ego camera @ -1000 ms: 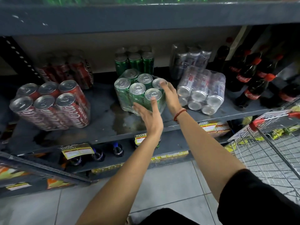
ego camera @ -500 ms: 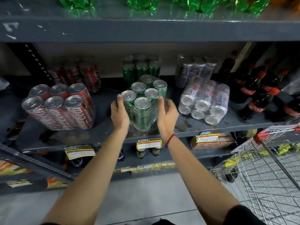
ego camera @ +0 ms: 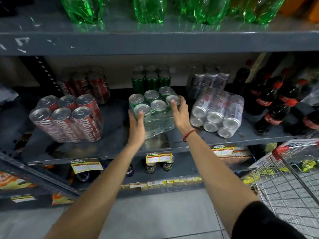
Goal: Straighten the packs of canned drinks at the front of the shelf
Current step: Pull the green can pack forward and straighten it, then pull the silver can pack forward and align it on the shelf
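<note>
Both hands clasp the green can pack point(ego camera: 153, 111) near the shelf's point(ego camera: 110, 144) front edge: left hand point(ego camera: 136, 126) fingers curled on its left side, right hand point(ego camera: 180, 114) fingers spread against its right.

You're looking at glossy, crinkly plastic wrap on the green can pack point(ego camera: 156, 114), matt metal lids, scuffed painted shelf point(ego camera: 110, 149).

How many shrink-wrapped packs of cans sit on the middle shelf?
6: front row has the red pack, green pack between both hands, silver pack; behind each, a red, green, silver pack. More may be hidden.
</note>
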### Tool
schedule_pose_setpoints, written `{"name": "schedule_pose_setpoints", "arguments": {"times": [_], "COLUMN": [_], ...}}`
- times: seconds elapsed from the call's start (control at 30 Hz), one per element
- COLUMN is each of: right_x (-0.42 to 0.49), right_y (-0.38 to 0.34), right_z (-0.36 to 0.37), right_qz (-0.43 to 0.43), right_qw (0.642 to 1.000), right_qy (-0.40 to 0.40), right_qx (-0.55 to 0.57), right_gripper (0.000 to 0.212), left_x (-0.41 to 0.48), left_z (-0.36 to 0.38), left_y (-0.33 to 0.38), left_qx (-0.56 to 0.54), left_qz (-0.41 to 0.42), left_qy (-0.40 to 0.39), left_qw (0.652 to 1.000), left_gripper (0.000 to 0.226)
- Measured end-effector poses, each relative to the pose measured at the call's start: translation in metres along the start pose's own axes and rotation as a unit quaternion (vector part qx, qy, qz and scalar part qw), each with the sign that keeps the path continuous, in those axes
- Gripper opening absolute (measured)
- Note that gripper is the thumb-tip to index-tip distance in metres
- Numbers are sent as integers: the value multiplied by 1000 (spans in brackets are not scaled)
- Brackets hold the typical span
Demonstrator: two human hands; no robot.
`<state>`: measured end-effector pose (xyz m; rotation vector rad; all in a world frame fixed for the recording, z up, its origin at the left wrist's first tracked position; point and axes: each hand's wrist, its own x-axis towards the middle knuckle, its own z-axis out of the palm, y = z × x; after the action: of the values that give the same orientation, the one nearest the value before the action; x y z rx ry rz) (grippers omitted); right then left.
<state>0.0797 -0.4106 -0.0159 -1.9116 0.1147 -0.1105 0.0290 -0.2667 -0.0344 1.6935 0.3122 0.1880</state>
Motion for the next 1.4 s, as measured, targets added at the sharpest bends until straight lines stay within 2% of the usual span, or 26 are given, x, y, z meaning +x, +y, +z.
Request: {"name": "schedule_pose_setpoints", "arguments": {"times": [0.1,0.2,0.27,0.33,0.43,0.5,0.6,0.67,0.7,0.77,0.83,0.9,0.97,1.07,1.13,1.23,1.3,1.4], "right_x": [-23,-33,-33,-33,-27,-21,-6,3,7,13,18,22,24,25,22,17,13,10], "right_y": [2,-3,-4,-4,-8,-10,3,20,29,50,64,72,79,86,88,91,93,100], "right_z": [14,21,16,3,-32,-64,-116,-149,-163,-185,-197,-200,-197,-195,-198,-200,-200,-199], "right_qz": [2,6,10,2,-49,-89,-95,-27,30,163,256,284,290,293,286,253,208,103], "right_qw": [998,996,996,998,992,980,951,935,934,944,954,956,953,947,947,958,970,986], "right_qy": [59,90,76,54,106,177,289,330,323,245,142,62,33,33,33,45,67,72], "right_qx": [-8,14,34,44,49,39,-48,-125,-151,-150,-64,28,74,129,141,125,105,113], "right_gripper": [63,60,59,60,54,42,37,50,60,88,112,113,106,100,101,78,68,71], "left_x": [22,31,30,23,9,2,-2,0,3,10,20,34,50,57,57,59,60,53], "left_z": [-21,-25,-22,-15,2,20,59,89,105,139,168,187,193,189,188,182,177,174], "left_y": [2,3,4,10,31,47,68,75,77,79,82,81,72,57,49,41,36,28], "left_qx": [31,40,51,82,141,209,238,236,242,269,293,298,258,91,43,31,33,-1], "left_qz": [13,-8,-37,-39,72,178,274,291,285,246,178,78,-26,-121,-122,-95,-68,-22], "left_qy": [-27,-36,-15,51,148,153,70,-9,-52,-140,-193,-205,-229,-274,-285,-274,-275,-268], "left_qw": [999,999,998,995,976,949,929,927,926,920,919,929,938,950,950,957,958,963], "left_gripper": [54,53,55,54,52,52,50,48,48,50,59,68,72,64,58,55,58,55]}}
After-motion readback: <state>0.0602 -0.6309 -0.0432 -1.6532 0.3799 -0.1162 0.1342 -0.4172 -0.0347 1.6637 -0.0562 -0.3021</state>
